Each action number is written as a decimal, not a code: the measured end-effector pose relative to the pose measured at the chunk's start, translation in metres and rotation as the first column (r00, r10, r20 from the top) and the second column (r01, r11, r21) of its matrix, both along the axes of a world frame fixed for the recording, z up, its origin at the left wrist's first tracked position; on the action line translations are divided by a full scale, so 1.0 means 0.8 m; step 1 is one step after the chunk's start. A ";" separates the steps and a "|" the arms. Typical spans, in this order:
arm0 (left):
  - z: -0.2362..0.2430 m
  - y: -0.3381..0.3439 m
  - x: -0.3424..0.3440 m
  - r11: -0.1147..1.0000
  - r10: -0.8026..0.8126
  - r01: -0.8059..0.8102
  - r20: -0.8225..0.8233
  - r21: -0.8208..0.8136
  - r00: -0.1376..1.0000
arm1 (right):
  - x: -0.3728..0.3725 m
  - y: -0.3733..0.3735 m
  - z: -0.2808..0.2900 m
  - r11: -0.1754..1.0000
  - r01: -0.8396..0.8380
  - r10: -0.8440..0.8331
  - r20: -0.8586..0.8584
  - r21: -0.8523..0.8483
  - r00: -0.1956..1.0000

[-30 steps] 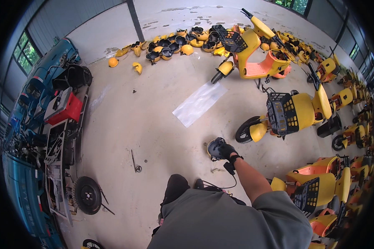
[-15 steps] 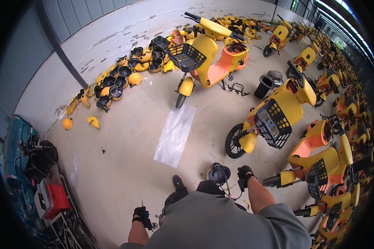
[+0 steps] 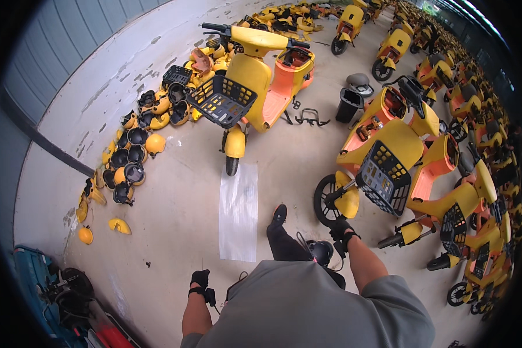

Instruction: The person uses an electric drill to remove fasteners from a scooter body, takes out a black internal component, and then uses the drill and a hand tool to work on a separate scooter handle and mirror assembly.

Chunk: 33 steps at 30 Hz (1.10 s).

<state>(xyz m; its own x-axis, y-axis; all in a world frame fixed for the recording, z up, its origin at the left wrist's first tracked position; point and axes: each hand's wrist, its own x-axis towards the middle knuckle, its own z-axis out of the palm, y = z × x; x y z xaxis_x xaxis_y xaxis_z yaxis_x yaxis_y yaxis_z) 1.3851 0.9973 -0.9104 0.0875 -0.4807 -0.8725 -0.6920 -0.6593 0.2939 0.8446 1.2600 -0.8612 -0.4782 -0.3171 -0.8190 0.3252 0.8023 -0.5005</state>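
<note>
My left hand [image 3: 200, 280], in a black glove, hangs low at my left side over the floor. Its fingers are closed around a thin, pale rod-like tool [image 3: 202, 264] that points forward. My right hand [image 3: 341, 228], also gloved in black, is held out to the right with its fingers curled; whatever may be in it is hidden. In the view it overlaps the lower edge of a yellow scooter's front wheel [image 3: 326, 200]; I cannot tell whether they touch. A dark rounded helmet-like thing [image 3: 321, 253] lies between my leg and my right forearm, partly covered.
Ahead stands a yellow-and-orange scooter [image 3: 246, 75] with a black basket [image 3: 223, 101], its front wheel at a pale sheet [image 3: 238, 214] on the floor. Helmets [image 3: 136, 153] are heaped along the left wall. Many scooters [image 3: 391, 151] line the right. A teal vehicle [image 3: 35, 284] is lower left.
My foot has stepped forward, and the scooter ahead and the sheet now sit further left in view. My right hand appears closer to the nearer scooter's front wheel. The left hand keeps the rod-like tool.
</note>
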 end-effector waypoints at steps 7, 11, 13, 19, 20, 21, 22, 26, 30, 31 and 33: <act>-0.087 -0.048 -0.020 0.984 0.103 -0.093 -0.058 0.153 0.993 | -0.128 -0.151 -0.062 0.853 -0.508 0.449 -0.330 -0.118 0.830; -0.033 -0.113 -0.141 0.980 -0.062 0.075 -0.077 0.182 0.995 | -0.166 -0.237 0.037 0.939 -0.344 0.330 -0.310 0.009 0.892; 0.117 -0.162 -0.283 0.962 -0.234 0.244 -0.089 0.127 0.968 | -0.178 -0.239 0.040 0.976 -0.202 0.175 -0.264 -0.080 0.948; 0.043 -0.308 -0.471 0.399 -0.917 0.906 -0.053 -0.143 0.396 | -0.202 -0.250 0.064 0.984 0.053 -0.069 -0.090 -0.172 0.994; 0.010 -0.329 -0.492 0.431 -0.901 0.883 -0.137 -0.185 0.411 | -0.208 -0.249 0.066 0.988 0.046 -0.067 -0.139 -0.147 0.988; 0.018 -0.339 -0.541 0.496 -0.860 0.865 -0.179 -0.076 0.478 | -0.215 -0.246 0.064 0.992 0.047 -0.068 -0.187 -0.117 0.980; 0.032 -0.348 -0.590 0.554 -0.811 0.832 -0.200 0.034 0.549 | -0.221 -0.245 0.063 0.995 0.044 -0.064 -0.233 -0.088 0.970; 0.024 -0.389 -0.745 0.404 -0.881 0.914 -0.283 -0.034 0.378 | -0.264 -0.190 -0.076 0.970 0.176 -0.213 -0.235 -0.169 0.948; 0.019 -0.409 -0.858 0.241 -0.963 0.949 -0.172 -0.203 0.208 | -0.315 -0.240 0.019 0.844 0.526 -0.529 -0.002 -0.101 0.848; 0.023 -0.411 -0.891 0.155 -0.981 0.949 -0.155 -0.275 0.116 | -0.331 -0.245 0.020 0.836 0.540 -0.543 -0.007 -0.098 0.840; 0.035 -0.415 -0.940 0.151 -0.965 0.916 -0.257 -0.373 0.054 | -0.364 -0.252 0.020 0.961 0.257 -0.212 -0.321 0.106 0.923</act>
